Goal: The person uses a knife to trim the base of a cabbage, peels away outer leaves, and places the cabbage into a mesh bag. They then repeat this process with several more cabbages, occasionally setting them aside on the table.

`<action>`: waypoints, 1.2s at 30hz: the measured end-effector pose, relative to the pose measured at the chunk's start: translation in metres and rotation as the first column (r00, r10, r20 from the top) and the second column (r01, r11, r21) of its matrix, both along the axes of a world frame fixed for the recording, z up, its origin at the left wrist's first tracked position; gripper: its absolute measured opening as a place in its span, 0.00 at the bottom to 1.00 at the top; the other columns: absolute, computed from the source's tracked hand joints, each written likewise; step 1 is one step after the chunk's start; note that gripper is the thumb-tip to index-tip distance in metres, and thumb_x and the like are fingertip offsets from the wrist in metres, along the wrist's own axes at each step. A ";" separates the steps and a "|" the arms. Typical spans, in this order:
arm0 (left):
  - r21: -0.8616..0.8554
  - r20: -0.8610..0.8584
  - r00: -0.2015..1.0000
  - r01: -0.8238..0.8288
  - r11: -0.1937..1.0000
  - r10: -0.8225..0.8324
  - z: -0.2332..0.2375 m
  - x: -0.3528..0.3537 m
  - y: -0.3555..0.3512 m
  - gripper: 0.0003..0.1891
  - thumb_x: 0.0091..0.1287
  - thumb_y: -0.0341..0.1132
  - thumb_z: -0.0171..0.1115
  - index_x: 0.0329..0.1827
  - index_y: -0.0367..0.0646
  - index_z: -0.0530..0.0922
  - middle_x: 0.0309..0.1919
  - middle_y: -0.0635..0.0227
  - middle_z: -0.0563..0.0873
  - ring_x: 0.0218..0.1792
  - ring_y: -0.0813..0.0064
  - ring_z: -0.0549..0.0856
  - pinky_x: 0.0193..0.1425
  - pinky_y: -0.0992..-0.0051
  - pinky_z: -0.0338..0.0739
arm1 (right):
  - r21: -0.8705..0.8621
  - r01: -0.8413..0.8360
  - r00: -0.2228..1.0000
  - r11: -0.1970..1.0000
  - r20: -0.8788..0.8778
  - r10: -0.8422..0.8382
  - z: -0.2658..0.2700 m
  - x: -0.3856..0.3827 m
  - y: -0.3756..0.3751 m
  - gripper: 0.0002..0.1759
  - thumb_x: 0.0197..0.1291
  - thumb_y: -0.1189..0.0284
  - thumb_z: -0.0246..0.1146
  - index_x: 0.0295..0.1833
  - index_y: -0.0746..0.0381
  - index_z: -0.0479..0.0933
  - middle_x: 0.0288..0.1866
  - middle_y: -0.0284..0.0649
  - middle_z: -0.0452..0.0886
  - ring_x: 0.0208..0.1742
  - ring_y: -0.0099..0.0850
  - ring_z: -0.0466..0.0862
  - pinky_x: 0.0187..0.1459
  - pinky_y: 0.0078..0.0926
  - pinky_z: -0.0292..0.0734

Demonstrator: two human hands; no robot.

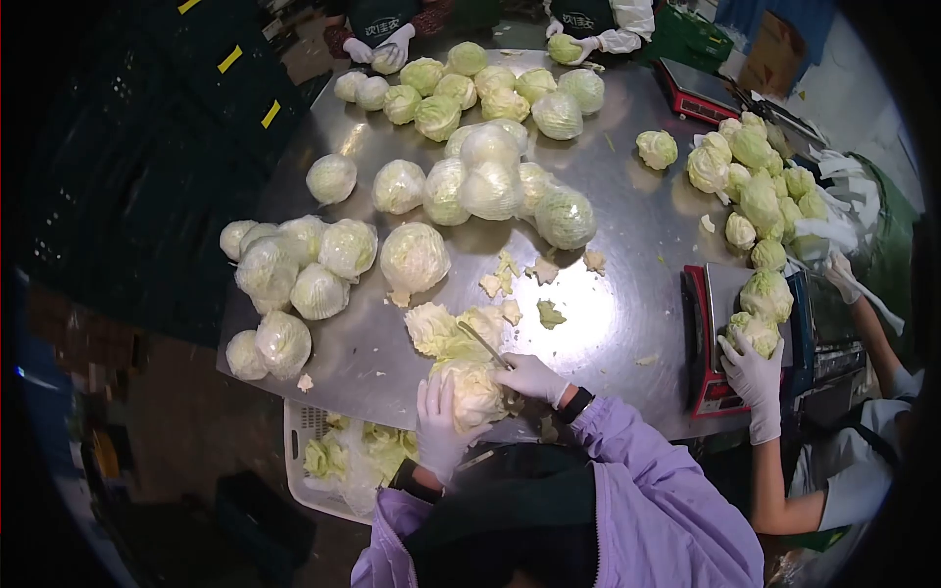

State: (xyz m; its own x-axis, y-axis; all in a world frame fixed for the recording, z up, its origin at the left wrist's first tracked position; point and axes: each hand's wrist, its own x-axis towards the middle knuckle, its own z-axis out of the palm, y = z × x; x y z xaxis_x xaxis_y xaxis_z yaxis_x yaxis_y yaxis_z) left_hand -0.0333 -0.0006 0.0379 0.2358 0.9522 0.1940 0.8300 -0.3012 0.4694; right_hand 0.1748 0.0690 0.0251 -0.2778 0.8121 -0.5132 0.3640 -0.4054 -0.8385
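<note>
Left grip (pixel 446 426) against round, crinkled cabbage (pixel 474 394)

White Chinese characters stand on the dark apron (pixel 382 24) of one person across the bench (pixel 627 265) and on the second apron (pixel 580 20) beside it; the last two look like "佳农", the first is unclear. The red scale's (pixel 720 394) panel markings are too small to read.

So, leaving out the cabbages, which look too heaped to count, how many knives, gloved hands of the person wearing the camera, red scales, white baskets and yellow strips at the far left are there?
Knife: 1
Wearer's gloved hands: 2 (left hand, right hand)
Red scales: 2 (far scale, near scale)
White basket: 1
Yellow strips: 3
Total: 9
</note>
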 end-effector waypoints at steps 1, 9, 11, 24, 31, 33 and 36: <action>0.012 -0.008 1.000 0.014 1.000 -0.014 0.000 0.000 0.001 0.51 0.43 0.52 0.77 0.69 0.37 0.65 0.67 0.50 0.66 0.67 0.40 0.63 0.68 0.52 0.64 | -0.041 -0.027 0.999 0.999 -0.036 0.026 0.000 0.003 0.003 0.29 0.59 0.49 0.62 0.50 0.67 0.79 0.29 0.43 0.82 0.31 0.31 0.83 0.36 0.28 0.77; -0.009 -0.097 0.994 0.046 0.999 -0.046 0.002 0.004 -0.002 0.50 0.42 0.52 0.77 0.68 0.38 0.66 0.67 0.51 0.67 0.66 0.39 0.64 0.68 0.52 0.66 | 0.188 -0.098 0.975 0.977 0.217 0.056 -0.014 -0.003 0.004 0.24 0.63 0.53 0.59 0.46 0.66 0.79 0.25 0.39 0.81 0.25 0.25 0.82 0.29 0.22 0.75; 0.007 -0.062 0.997 0.041 0.999 -0.040 0.000 0.002 0.001 0.49 0.42 0.52 0.77 0.68 0.38 0.67 0.67 0.51 0.67 0.66 0.39 0.64 0.68 0.52 0.66 | -0.040 0.079 0.997 0.996 0.024 -0.078 -0.004 -0.003 0.003 0.22 0.64 0.56 0.59 0.45 0.67 0.79 0.25 0.37 0.80 0.21 0.23 0.79 0.25 0.21 0.73; 0.023 0.061 0.997 0.037 0.999 -0.039 -0.002 -0.008 0.011 0.52 0.39 0.52 0.79 0.67 0.37 0.66 0.66 0.52 0.69 0.66 0.42 0.65 0.69 0.54 0.64 | 0.182 0.251 0.958 0.951 -0.184 -0.218 -0.033 0.006 -0.017 0.27 0.55 0.57 0.69 0.52 0.65 0.75 0.28 0.34 0.80 0.29 0.28 0.80 0.33 0.30 0.76; -0.076 0.248 0.969 0.023 0.997 -0.003 -0.007 -0.025 0.010 0.53 0.38 0.45 0.82 0.69 0.36 0.63 0.67 0.50 0.67 0.68 0.46 0.64 0.71 0.56 0.63 | 0.210 0.293 0.956 0.933 -0.050 -0.289 -0.050 -0.001 -0.014 0.20 0.57 0.59 0.65 0.39 0.68 0.78 0.22 0.37 0.78 0.22 0.24 0.76 0.27 0.25 0.73; -0.106 0.357 0.934 0.042 0.993 -0.002 -0.018 -0.042 0.013 0.55 0.37 0.42 0.83 0.70 0.36 0.61 0.68 0.49 0.65 0.69 0.48 0.64 0.72 0.58 0.62 | 0.230 0.253 0.959 0.940 0.065 -0.274 -0.071 0.009 -0.012 0.20 0.58 0.59 0.65 0.37 0.68 0.79 0.22 0.38 0.79 0.22 0.23 0.77 0.26 0.25 0.72; -0.187 0.493 0.869 0.065 0.980 0.037 -0.038 -0.066 0.022 0.58 0.35 0.39 0.84 0.71 0.35 0.57 0.69 0.47 0.63 0.70 0.50 0.64 0.73 0.61 0.61 | 0.127 0.120 0.983 0.985 0.126 -0.136 -0.076 0.017 -0.013 0.29 0.53 0.54 0.66 0.52 0.66 0.78 0.32 0.49 0.84 0.32 0.40 0.84 0.38 0.33 0.78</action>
